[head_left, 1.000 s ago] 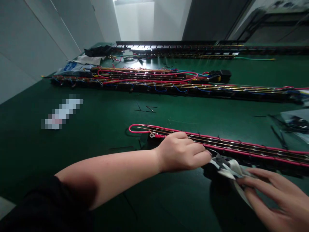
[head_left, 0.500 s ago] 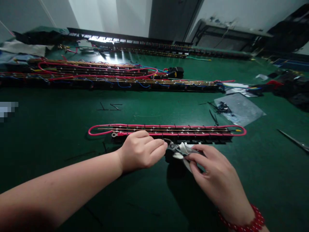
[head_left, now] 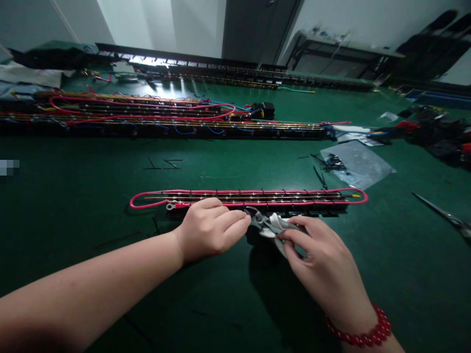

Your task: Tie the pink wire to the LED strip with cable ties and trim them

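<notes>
My right hand [head_left: 324,260] grips a pair of cutting pliers [head_left: 265,224] with grey and white handles, their jaws pointing left and standing apart. Right beside the jaws, my left hand [head_left: 211,228] is closed with its fingertips pressed together; what it pinches is hidden. Both hands are at the near edge of a long black bar assembly [head_left: 324,212] carrying thin brass-coloured rods. A red cable [head_left: 359,192] loops around its top, held by several black cable ties. A ring terminal [head_left: 170,207] on the cable's end shows just left of my left hand.
Loose black cable ties [head_left: 320,177] lie by a clear plastic bag [head_left: 371,164]. A pointed metal tool [head_left: 437,210] rests at the right. Longer wired bar assemblies [head_left: 154,128] stretch across the green table [head_left: 91,176] behind. Tie scraps [head_left: 162,164] lie between.
The whole view has shifted slightly, so everything sits a little further left. Hands, pliers and bar assembly keep nearly the same positions relative to each other.
</notes>
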`<action>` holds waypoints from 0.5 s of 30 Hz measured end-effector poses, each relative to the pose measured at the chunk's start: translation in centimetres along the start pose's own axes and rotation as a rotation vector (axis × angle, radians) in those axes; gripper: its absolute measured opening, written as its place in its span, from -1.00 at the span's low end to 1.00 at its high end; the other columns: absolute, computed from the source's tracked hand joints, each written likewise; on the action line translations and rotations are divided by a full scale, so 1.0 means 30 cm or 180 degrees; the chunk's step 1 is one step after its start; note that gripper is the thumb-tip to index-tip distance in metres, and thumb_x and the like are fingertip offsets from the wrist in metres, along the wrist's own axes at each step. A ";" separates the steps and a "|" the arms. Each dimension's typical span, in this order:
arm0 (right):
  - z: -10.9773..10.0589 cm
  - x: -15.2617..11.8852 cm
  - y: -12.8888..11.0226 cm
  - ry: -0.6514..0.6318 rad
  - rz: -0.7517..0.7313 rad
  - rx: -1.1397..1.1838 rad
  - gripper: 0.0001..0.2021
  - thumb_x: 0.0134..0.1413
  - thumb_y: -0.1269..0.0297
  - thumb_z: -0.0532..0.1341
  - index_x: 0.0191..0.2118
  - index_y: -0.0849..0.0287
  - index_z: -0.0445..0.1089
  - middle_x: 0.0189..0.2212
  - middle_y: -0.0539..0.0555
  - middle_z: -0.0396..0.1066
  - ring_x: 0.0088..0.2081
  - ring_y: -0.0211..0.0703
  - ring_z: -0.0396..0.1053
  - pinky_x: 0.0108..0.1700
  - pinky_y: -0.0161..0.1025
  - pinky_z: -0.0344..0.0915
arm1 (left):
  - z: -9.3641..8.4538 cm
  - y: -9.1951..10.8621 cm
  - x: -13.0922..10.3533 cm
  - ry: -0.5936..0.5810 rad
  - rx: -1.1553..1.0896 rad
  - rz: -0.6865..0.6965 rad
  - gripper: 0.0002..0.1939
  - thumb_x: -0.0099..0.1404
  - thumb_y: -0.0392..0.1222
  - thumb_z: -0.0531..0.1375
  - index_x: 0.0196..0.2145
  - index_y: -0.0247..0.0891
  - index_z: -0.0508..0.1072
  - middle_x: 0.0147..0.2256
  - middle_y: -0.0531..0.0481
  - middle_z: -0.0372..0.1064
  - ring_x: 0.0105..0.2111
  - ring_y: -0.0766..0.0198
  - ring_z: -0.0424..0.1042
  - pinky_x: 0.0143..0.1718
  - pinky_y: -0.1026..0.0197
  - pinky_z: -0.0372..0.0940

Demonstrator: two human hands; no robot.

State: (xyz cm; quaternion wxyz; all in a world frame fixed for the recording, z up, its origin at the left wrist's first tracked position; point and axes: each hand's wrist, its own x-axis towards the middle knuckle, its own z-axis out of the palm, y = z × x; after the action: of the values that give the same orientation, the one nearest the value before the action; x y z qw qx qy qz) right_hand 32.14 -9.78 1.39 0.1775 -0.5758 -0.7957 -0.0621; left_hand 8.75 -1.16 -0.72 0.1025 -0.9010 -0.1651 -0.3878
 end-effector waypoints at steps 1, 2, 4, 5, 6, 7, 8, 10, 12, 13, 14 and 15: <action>-0.001 0.000 0.000 -0.0002 -0.0011 0.0005 -0.85 0.13 0.44 0.16 -0.33 0.16 0.49 -0.18 0.16 0.43 -0.18 0.00 0.41 -0.20 -0.04 0.39 | -0.001 -0.002 0.000 0.0007 -0.0016 -0.0025 -0.94 0.30 -0.34 0.26 -0.24 -0.34 0.48 -0.27 0.05 0.60 -0.48 0.36 0.50 -0.43 0.20 0.26; -0.002 0.000 -0.001 0.0005 -0.0023 0.0006 -0.85 0.13 0.44 0.16 -0.33 0.17 0.49 -0.18 0.16 0.42 -0.18 0.00 0.41 -0.19 -0.03 0.39 | -0.003 -0.003 0.002 0.0015 -0.0034 -0.0050 -0.94 0.30 -0.34 0.26 -0.24 -0.33 0.49 -0.27 0.05 0.60 -0.47 0.36 0.51 -0.42 0.20 0.26; -0.003 0.000 -0.001 0.0031 -0.0058 0.0006 -0.85 0.14 0.44 0.16 -0.32 0.17 0.49 -0.19 0.16 0.42 -0.18 0.00 0.41 -0.19 -0.02 0.40 | -0.007 -0.004 0.005 0.0040 -0.0072 -0.0109 -0.94 0.30 -0.34 0.26 -0.25 -0.34 0.49 -0.28 0.05 0.60 -0.46 0.34 0.52 -0.42 0.20 0.27; -0.004 0.000 -0.001 0.0040 -0.0072 -0.0001 -0.86 0.14 0.44 0.16 -0.32 0.18 0.49 -0.19 0.17 0.42 -0.18 0.00 0.41 -0.20 -0.02 0.40 | -0.008 -0.004 0.007 0.0060 -0.0091 -0.0151 -0.95 0.30 -0.34 0.26 -0.25 -0.34 0.49 -0.29 0.05 0.60 -0.45 0.34 0.53 -0.41 0.20 0.27; -0.004 0.000 -0.002 0.0037 -0.0079 -0.0009 -0.86 0.14 0.44 0.17 -0.33 0.18 0.49 -0.19 0.17 0.42 -0.18 0.00 0.41 -0.20 -0.01 0.40 | -0.009 -0.003 0.009 0.0086 -0.0110 -0.0206 -0.96 0.30 -0.34 0.25 -0.26 -0.33 0.49 -0.30 0.05 0.60 -0.45 0.33 0.54 -0.41 0.20 0.27; -0.005 0.001 -0.002 0.0032 -0.0081 -0.0016 -0.86 0.14 0.44 0.17 -0.33 0.18 0.49 -0.19 0.17 0.42 -0.19 0.01 0.41 -0.21 -0.01 0.41 | -0.010 -0.002 0.010 0.0111 -0.0134 -0.0272 -0.98 0.30 -0.33 0.25 -0.28 -0.32 0.49 -0.31 0.05 0.60 -0.45 0.32 0.54 -0.41 0.20 0.27; -0.006 0.000 -0.002 0.0024 -0.0080 -0.0025 -0.86 0.14 0.44 0.17 -0.33 0.18 0.49 -0.19 0.17 0.42 -0.19 0.01 0.41 -0.22 -0.01 0.41 | -0.009 -0.001 0.010 0.0133 -0.0163 -0.0350 -0.98 0.31 -0.33 0.24 -0.28 -0.31 0.49 -0.32 0.06 0.60 -0.45 0.32 0.55 -0.40 0.21 0.28; -0.006 0.000 -0.003 0.0015 -0.0071 -0.0046 -0.86 0.14 0.44 0.17 -0.34 0.18 0.48 -0.19 0.17 0.42 -0.20 0.01 0.41 -0.23 0.00 0.41 | -0.003 -0.001 0.008 0.0151 -0.0244 -0.0524 -0.97 0.32 -0.31 0.23 -0.29 -0.27 0.49 -0.32 0.09 0.60 -0.43 0.33 0.55 -0.38 0.22 0.29; -0.005 -0.001 -0.004 0.0015 -0.0082 -0.0061 -0.86 0.15 0.43 0.16 -0.34 0.18 0.48 -0.18 0.18 0.42 -0.19 0.02 0.41 -0.22 0.00 0.41 | 0.005 -0.003 0.005 0.0164 -0.0322 -0.0736 -0.96 0.34 -0.30 0.22 -0.29 -0.25 0.49 -0.33 0.11 0.60 -0.42 0.35 0.55 -0.38 0.24 0.30; -0.005 -0.001 -0.005 0.0012 -0.0089 -0.0072 -0.86 0.15 0.43 0.16 -0.33 0.18 0.48 -0.18 0.18 0.42 -0.19 0.02 0.41 -0.22 0.01 0.41 | 0.010 -0.004 0.004 0.0172 -0.0350 -0.0844 -0.95 0.35 -0.30 0.20 -0.29 -0.25 0.48 -0.34 0.10 0.60 -0.42 0.36 0.55 -0.38 0.25 0.30; -0.004 -0.001 -0.005 0.0008 -0.0098 -0.0082 -0.86 0.15 0.43 0.16 -0.33 0.18 0.48 -0.18 0.18 0.42 -0.19 0.02 0.41 -0.22 0.01 0.40 | 0.014 -0.006 0.002 0.0184 -0.0370 -0.0936 -0.93 0.35 -0.30 0.19 -0.30 -0.25 0.48 -0.35 0.09 0.59 -0.42 0.37 0.55 -0.38 0.26 0.29; -0.003 -0.001 -0.006 0.0008 -0.0103 -0.0087 -0.85 0.15 0.43 0.16 -0.33 0.18 0.48 -0.18 0.18 0.42 -0.19 0.02 0.41 -0.22 0.01 0.40 | 0.016 -0.008 0.002 0.0194 -0.0384 -0.0996 -0.92 0.36 -0.30 0.18 -0.31 -0.25 0.48 -0.36 0.08 0.59 -0.42 0.38 0.55 -0.39 0.27 0.29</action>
State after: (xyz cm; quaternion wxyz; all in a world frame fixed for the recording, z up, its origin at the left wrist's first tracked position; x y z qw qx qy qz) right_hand 32.01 -9.88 1.48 0.1696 -0.5651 -0.8038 -0.0765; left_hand 9.02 -0.77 -1.01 -0.0084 -0.8567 -0.2766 -0.4354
